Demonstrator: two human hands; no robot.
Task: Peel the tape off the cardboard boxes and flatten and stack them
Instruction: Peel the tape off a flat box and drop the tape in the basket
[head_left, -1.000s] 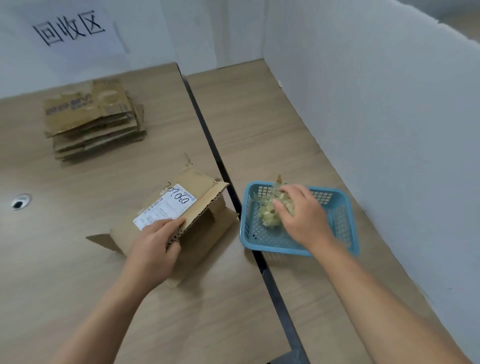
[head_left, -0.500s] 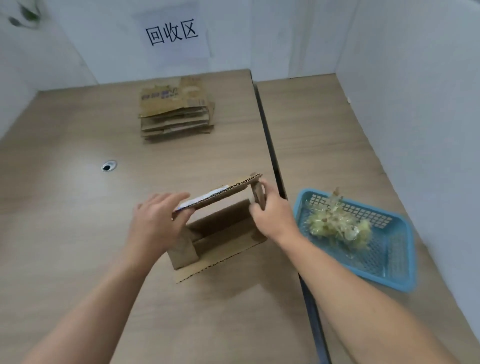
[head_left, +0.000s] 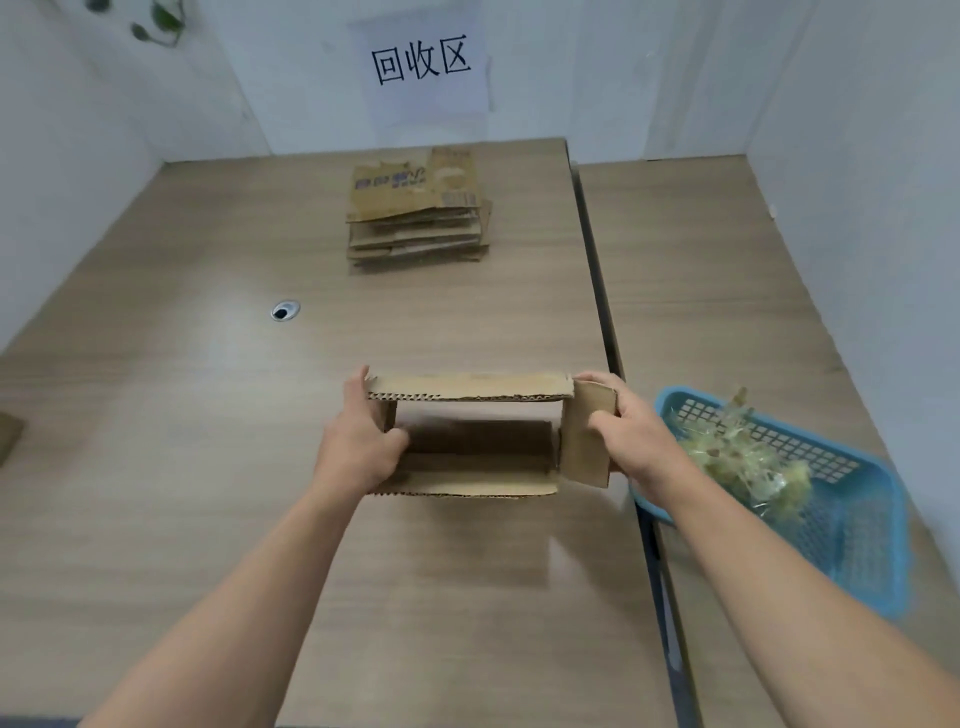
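Note:
An open-ended cardboard box (head_left: 467, 387) is held just above the wooden table (head_left: 208, 415), its hollow inside facing me. My left hand (head_left: 358, 447) grips its left wall. My right hand (head_left: 631, 441) grips the right side flap (head_left: 584, 441), which sticks out toward me. A stack of flattened boxes (head_left: 418, 210) lies at the back of the table under a paper sign (head_left: 423, 62) on the wall. A wad of peeled tape (head_left: 748, 462) fills the blue basket (head_left: 852, 540) to the right.
A dark gap (head_left: 597, 291) divides the left table from the right one, where the basket sits. White walls close in the back and both sides. A cable hole (head_left: 284, 310) lies left of centre. A scrap of cardboard (head_left: 8, 436) pokes in at the far left edge.
My right hand left the tape in the basket and took the box's right flap. Both hands turned the box so its open end faces me. My view swung left.

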